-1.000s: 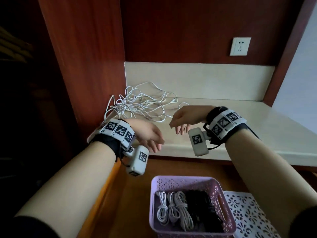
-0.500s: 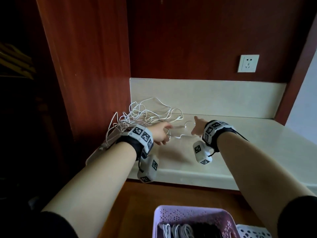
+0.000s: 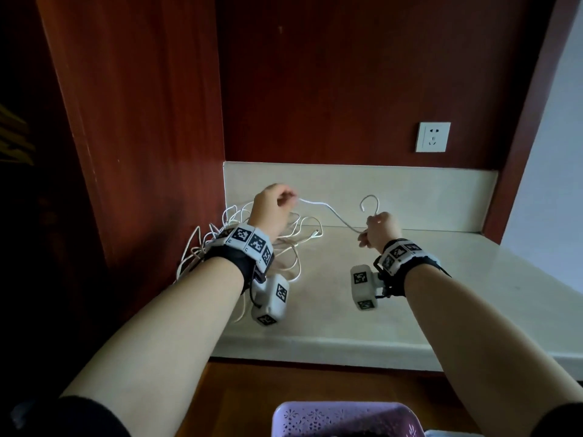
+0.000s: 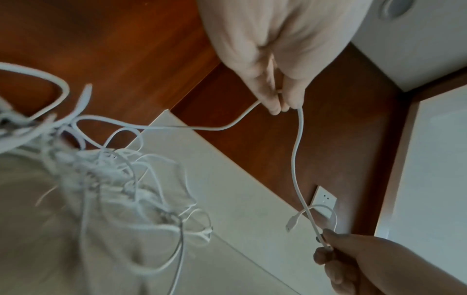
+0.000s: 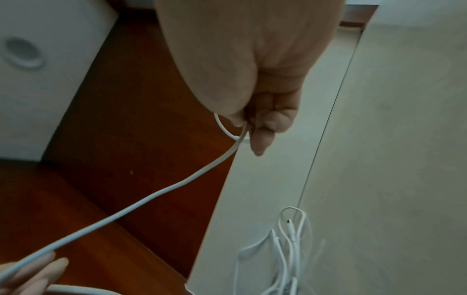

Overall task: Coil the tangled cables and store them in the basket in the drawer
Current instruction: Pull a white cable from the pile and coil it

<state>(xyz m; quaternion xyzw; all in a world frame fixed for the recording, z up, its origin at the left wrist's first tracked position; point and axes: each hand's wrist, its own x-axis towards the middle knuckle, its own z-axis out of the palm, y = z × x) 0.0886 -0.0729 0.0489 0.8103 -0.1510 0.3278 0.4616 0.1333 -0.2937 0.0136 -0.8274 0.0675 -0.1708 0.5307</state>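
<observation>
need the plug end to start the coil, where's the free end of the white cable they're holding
In the head view the cable's free end curls up in a hook just above the right hand, in front of the cream backsplash, below and left of the wall socket.

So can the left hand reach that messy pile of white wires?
Probably yes. The left hand pinches one white cable just above the tangled pile, with nothing between them, but it would need to let go first.

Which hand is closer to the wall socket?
Right. The right hand pinches the cable just below and left of the socket. The left hand holds the cable farther left, over the tangle.
</observation>
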